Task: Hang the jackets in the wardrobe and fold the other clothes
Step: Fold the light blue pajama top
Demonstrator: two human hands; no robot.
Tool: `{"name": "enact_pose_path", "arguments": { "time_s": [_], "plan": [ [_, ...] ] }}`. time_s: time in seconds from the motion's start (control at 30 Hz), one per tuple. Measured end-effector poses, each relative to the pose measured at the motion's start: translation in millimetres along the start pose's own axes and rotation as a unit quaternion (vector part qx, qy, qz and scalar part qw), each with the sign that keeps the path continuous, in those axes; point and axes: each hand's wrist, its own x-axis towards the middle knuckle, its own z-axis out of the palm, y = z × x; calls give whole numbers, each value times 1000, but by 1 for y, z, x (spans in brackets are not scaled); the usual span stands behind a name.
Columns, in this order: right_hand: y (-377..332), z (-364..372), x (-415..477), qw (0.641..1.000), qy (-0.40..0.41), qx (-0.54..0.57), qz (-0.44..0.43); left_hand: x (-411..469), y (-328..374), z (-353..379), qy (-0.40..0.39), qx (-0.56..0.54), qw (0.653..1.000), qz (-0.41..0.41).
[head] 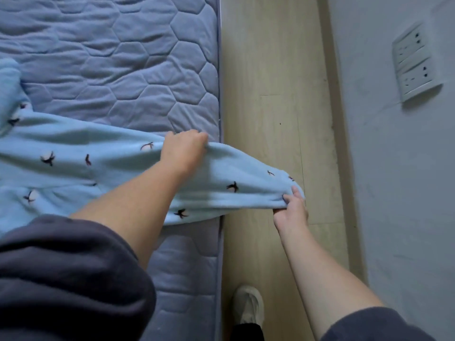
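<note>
A light blue fleece garment (73, 158) printed with small dark birds lies across the quilted blue mattress (118, 57). One end of it hangs past the bed's right edge over the floor. My left hand (183, 148) grips the upper edge of the fabric near the bed's edge. My right hand (291, 212) pinches the far end of the garment, held out above the floor. The rest of the garment runs off the left side of the view.
A strip of pale wood floor (270, 70) runs between the bed and a grey wall (394, 193). A white socket plate (413, 62) sits on the wall. My foot in a white slipper (248, 306) stands on the floor by the bed.
</note>
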Motion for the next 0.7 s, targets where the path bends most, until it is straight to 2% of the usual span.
{"name": "enact_pose_path", "arguments": {
  "time_s": [0.1, 0.17, 0.27, 0.33, 0.4, 0.47, 0.5, 0.6, 0.67, 0.7],
  "plan": [
    [-23, 2, 7, 997, -52, 54, 2, 17, -1, -16, 45, -135, 987, -68],
    [-42, 1, 14, 994, -73, 84, 15, 26, -4, -28, 63, -159, 980, -103],
    [-68, -6, 23, 993, -94, 33, 59, 33, 0, -34, -34, -134, 983, -122],
    [-84, -9, 27, 987, -122, -80, 64, 32, 11, -31, -72, -101, 985, -118],
    [-100, -14, 31, 955, -137, -261, 24, 25, 25, -23, -35, -71, 993, -92],
    [-114, -22, 32, 894, -137, -425, -26, 10, 37, -15, 35, -46, 997, -50],
    [-121, -25, 31, 872, -132, -470, -50, -2, 41, -10, 62, -38, 997, -31],
    [-136, -28, 26, 847, -101, -495, -166, -52, 51, 13, 65, -22, 998, 3],
    [-139, -20, 17, 860, -81, -448, -230, -82, 52, 29, -3, 4, 1000, -2],
    [-139, -13, 11, 879, -82, -403, -241, -93, 51, 36, -42, 14, 999, -19]
  ]
}}
